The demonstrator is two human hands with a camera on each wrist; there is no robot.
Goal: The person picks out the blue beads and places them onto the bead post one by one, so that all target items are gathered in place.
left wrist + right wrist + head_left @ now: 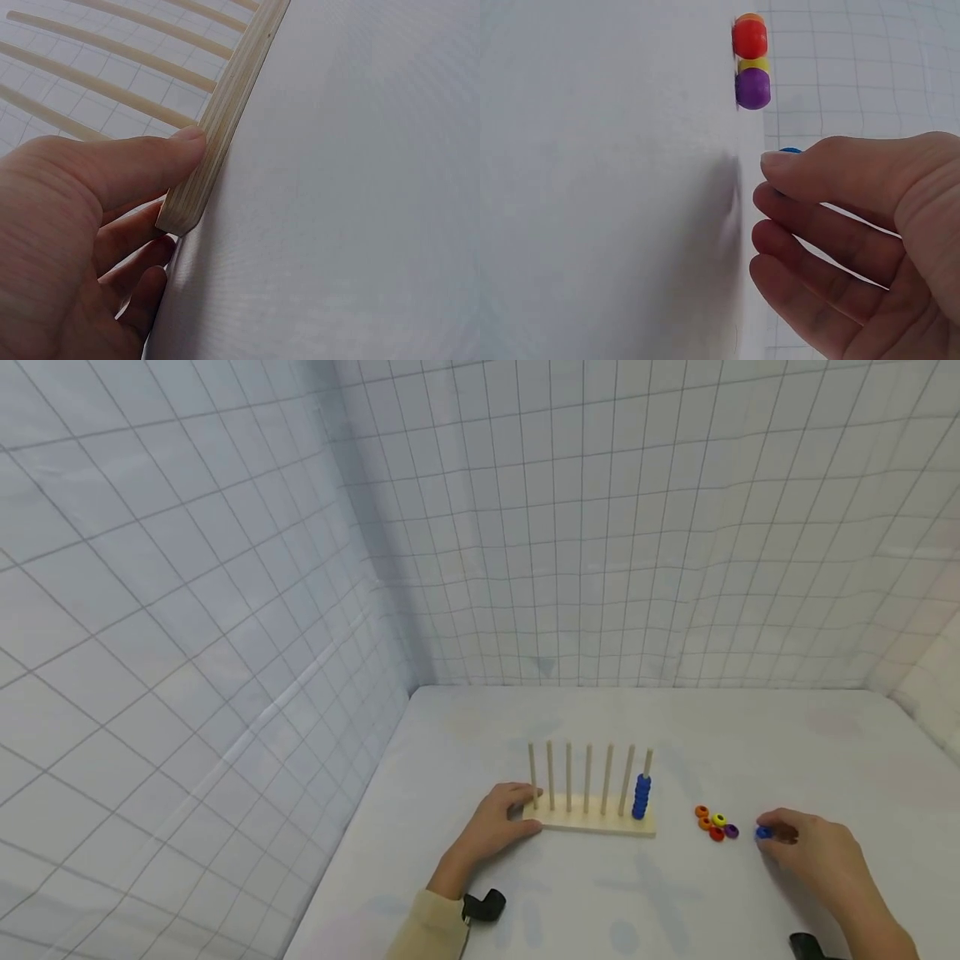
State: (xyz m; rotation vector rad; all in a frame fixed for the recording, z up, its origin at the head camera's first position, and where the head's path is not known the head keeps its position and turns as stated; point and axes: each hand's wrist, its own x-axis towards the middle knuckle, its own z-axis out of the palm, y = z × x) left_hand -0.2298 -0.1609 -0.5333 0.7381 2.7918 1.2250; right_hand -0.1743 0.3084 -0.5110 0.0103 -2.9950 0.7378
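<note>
Picking up a blue ring (762,832) right of the peg rack (592,820): right hand (813,856) pinches it, left hand (495,827) grips the rack's end. Next needs lifting, aligning over a peg.

The white table (750,735) carries a wooden peg rack (592,821) — and beside it a cluster of loose coloured rings (715,823).
</note>
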